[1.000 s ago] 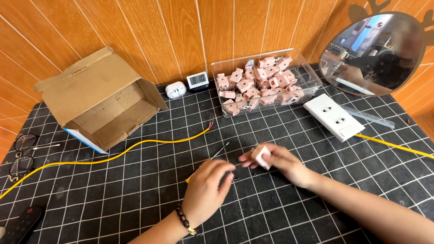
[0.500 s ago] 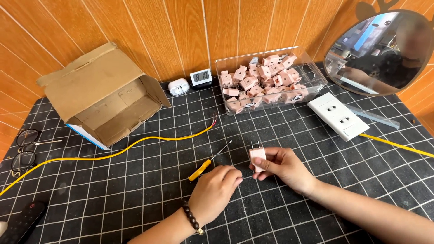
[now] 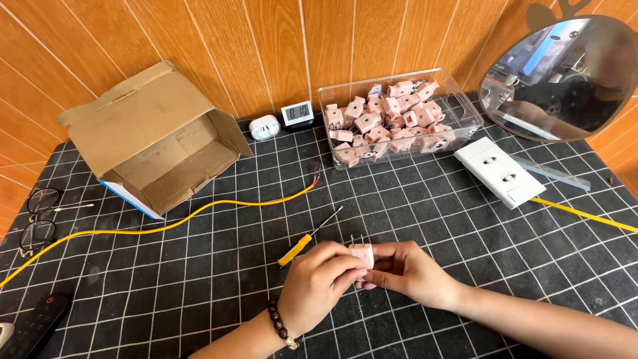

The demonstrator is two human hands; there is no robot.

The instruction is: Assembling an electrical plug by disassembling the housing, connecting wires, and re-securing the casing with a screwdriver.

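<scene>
- The left hand [image 3: 318, 282] and the right hand [image 3: 407, 271] now meet over the near middle of the gridded black mat [image 3: 465, 226]; a moment earlier they were slightly apart, the left hand lower and nearer.
- Between them is a small pink plug [image 3: 363, 254], its two metal prongs pointing up and away. The right hand's fingers are clamped on its right side, as before.
- The left hand's fingertips have come up and are pinched on the plug's left side; half a second ago they were not touching it.
- A yellow-handled screwdriver [image 3: 307, 236] lies on the mat just beyond the left hand, tip pointing far right, in the same spot as earlier.
- A yellow cable [image 3: 166, 226] runs from the left edge to bare ends near the middle, unchanged.
- At the far side, a clear plastic bin [image 3: 465, 110] holds many more pink plugs. Left of it stand a small digital clock [image 3: 296, 114] and a white adapter [image 3: 264, 127].
- An open cardboard box [image 3: 149, 136] sits far left, with eyeglasses [image 3: 40, 214] at the left edge.
- A white double socket [image 3: 500, 172] lies to the right, below a round mirror [image 3: 565, 76].
</scene>
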